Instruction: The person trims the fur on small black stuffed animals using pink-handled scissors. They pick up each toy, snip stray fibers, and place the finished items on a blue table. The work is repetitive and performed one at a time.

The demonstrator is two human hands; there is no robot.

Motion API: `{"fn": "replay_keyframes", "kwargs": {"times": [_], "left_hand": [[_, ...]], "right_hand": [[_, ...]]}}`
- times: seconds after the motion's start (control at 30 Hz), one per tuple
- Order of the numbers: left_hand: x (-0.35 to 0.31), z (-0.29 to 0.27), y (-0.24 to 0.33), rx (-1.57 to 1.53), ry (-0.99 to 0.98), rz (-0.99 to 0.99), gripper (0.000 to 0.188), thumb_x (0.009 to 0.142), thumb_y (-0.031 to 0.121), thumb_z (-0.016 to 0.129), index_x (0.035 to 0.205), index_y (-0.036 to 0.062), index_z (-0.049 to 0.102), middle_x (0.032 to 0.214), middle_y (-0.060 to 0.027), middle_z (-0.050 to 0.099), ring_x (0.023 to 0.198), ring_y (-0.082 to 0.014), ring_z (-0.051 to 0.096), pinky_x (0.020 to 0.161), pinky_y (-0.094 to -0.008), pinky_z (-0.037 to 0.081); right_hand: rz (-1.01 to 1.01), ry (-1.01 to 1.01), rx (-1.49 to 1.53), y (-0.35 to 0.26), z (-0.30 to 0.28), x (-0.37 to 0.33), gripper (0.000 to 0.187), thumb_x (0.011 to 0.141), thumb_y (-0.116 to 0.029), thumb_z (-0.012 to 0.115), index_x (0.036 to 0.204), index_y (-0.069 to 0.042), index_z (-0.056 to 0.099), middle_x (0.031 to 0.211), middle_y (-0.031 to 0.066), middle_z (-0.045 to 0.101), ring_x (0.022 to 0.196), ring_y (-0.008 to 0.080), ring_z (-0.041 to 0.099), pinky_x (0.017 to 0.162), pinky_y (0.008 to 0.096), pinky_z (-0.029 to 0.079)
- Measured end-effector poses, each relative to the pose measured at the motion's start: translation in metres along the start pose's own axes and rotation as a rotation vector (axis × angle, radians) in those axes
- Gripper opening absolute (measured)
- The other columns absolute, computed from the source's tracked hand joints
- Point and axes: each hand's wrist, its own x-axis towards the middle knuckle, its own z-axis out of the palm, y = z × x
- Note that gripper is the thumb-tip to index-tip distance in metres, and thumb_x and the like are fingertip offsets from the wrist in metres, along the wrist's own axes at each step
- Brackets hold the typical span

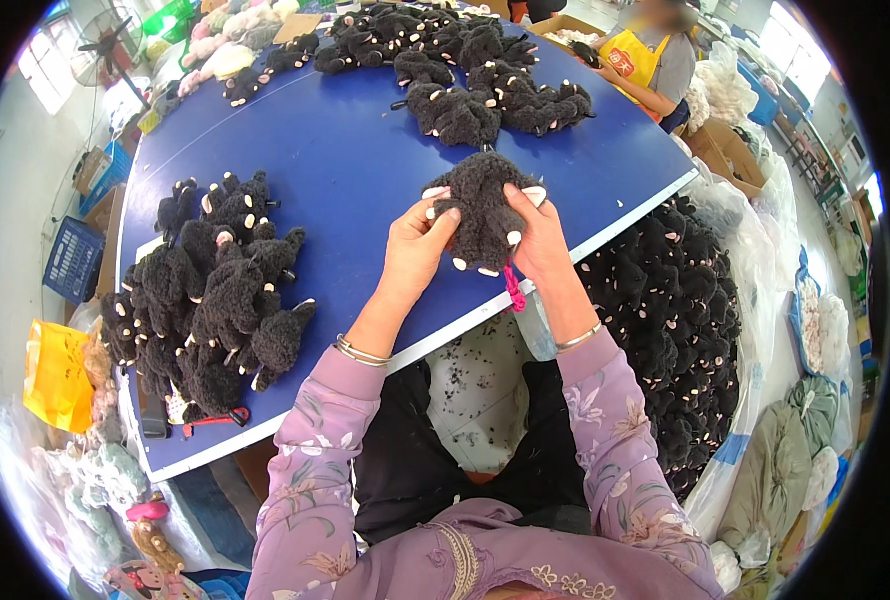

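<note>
Black, curly-pile plush toy [482, 200] with pale tips over a shiny blue, white-edged table [355, 180]
The left hand [417, 245] and right hand [544, 238] grasp its opposite sides between thumbs and fingers; similar black toys [230, 295] are heaped to the left.

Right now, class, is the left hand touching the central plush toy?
Touching: the head view shows the left hand pinching the central plush toy at its left edge.

Printed characters [621, 62] mark a yellow apron [647, 62].
</note>
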Motion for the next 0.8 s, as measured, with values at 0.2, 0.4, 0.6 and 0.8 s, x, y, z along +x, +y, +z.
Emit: {"fn": "replay_keyframes", "kwargs": {"times": [0.2, 0.4, 0.6, 0.8], "left_hand": [[0.003, -0.004, -0.004, -0.136, 0.051, -0.006, 0.025, 0.092, 0.012, 0.061, 0.114, 0.0009, 0.059, 0.080, 0.0042, 0.058, 0.066, -0.0034, 0.052, 0.058, -0.0206, 0.045], [0.004, -0.003, -0.001, -0.029, 0.153, 0.050, 0.022, 0.091, 0.009, 0.062, 0.110, -0.0005, 0.058, 0.076, 0.0028, 0.058, 0.062, -0.0035, 0.052, 0.055, -0.0203, 0.044], [0.003, -0.001, -0.003, 0.048, 0.135, 0.084, 0.021, 0.090, 0.007, 0.062, 0.109, -0.0015, 0.059, 0.081, 0.0024, 0.058, 0.065, -0.0030, 0.051, 0.057, -0.0184, 0.043], [0.004, 0.002, -0.002, 0.059, 0.048, 0.141, 0.019, 0.089, 0.003, 0.062, 0.107, -0.0005, 0.059, 0.090, 0.0025, 0.057, 0.075, -0.0021, 0.051, 0.064, -0.0184, 0.044]], "right_hand": [[0.057, 0.162, -0.174, -0.003, 0.000, 0.002, 0.017, 0.091, -0.022, 0.064, 0.092, -0.007, 0.056, 0.074, -0.0018, 0.057, 0.053, 0.0071, 0.048, 0.047, 0.0234, 0.039], [-0.343, 0.107, -0.561, -0.001, 0.004, -0.006, 0.020, 0.086, -0.013, 0.067, 0.099, -0.006, 0.053, 0.071, -0.0043, 0.048, 0.057, 0.0020, 0.041, 0.050, 0.0189, 0.034], [-0.409, -0.013, -0.957, 0.001, 0.019, -0.015, 0.026, 0.084, -0.008, 0.070, 0.106, -0.003, 0.059, 0.084, -0.0003, 0.058, 0.078, 0.0065, 0.054, 0.069, 0.0214, 0.045], [-0.156, 0.205, -0.346, -0.002, 0.005, -0.007, 0.014, 0.091, -0.020, 0.063, 0.088, -0.007, 0.059, 0.071, -0.0050, 0.052, 0.054, 0.0017, 0.042, 0.046, 0.0189, 0.032]]}}
